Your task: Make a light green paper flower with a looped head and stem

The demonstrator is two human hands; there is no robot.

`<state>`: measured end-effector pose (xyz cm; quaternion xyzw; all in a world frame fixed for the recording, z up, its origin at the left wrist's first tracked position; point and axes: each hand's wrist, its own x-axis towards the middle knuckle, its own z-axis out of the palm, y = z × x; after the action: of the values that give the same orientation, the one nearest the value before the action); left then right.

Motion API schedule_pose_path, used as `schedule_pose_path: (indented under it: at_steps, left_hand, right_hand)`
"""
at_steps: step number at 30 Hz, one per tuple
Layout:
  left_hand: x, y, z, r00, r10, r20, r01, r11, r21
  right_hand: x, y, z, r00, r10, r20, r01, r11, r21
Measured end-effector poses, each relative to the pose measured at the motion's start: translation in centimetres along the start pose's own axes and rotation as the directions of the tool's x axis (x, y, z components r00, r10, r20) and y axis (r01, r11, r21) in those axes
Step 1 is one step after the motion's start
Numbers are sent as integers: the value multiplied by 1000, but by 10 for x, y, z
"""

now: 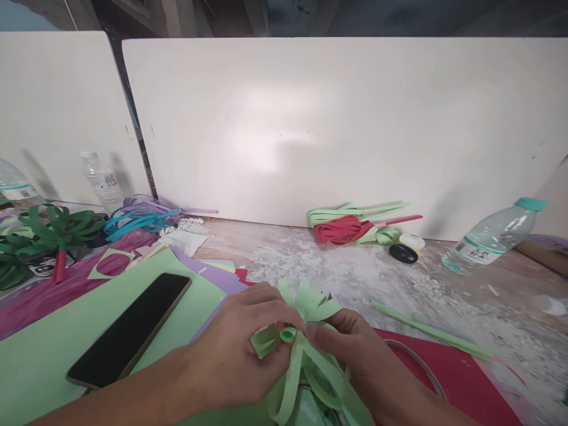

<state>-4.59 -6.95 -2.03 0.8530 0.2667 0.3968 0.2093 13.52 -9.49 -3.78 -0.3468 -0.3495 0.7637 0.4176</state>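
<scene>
Both hands close on a light green paper strip flower [326,378] at the bottom centre, its looped strips spreading up and down from the middle. My left hand [248,343] grips it from the left, with fingers bent round the strips beside a small rolled paper tube [287,335]. From the right, my right hand [355,349] pinches strips near the flower's centre between thumb and finger. The palm-side fingers of both hands are partly hidden. Under the right forearm lies red paper [461,373] with a ring-shaped roll [419,364] on it.
A phone [131,328] rests on green paper sheets [31,361] at the left. Finished-looking green and red strip flowers [344,228] lie by the white panel [284,130]. A tilted water bottle [494,236] stands right, near a black lid [403,254] and a thin green paper stick [430,330].
</scene>
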Motion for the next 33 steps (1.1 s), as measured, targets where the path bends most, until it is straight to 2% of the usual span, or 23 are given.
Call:
schedule_pose_path:
  at_steps: [4, 7, 13, 22, 33]
  left_hand:
    - [2, 0, -1, 1000, 11, -29, -11, 1000, -13]
    - [3, -2, -2, 999, -21, -31, 22, 1000, 14]
    - [5, -8, -5, 999, -38, -13, 38, 999, -5]
    - [8, -12, -18, 977, 31, 209, -28, 1000, -13]
    - [9, -8, -20, 969, 55, 240, -72, 995, 62]
  right_hand:
    - [-1, 0, -2, 999, -12, -44, 12, 1000, -21]
    - [0, 0, -5, 999, -11, -51, 8, 999, -44]
    - [1, -2, -5, 1000, 23, -2, -23, 997, -69]
    - [2, -3, -4, 998, 40, 42, -39, 999, -23]
    - [-1, -5, -3, 995, 20, 101, -9, 994, -109]
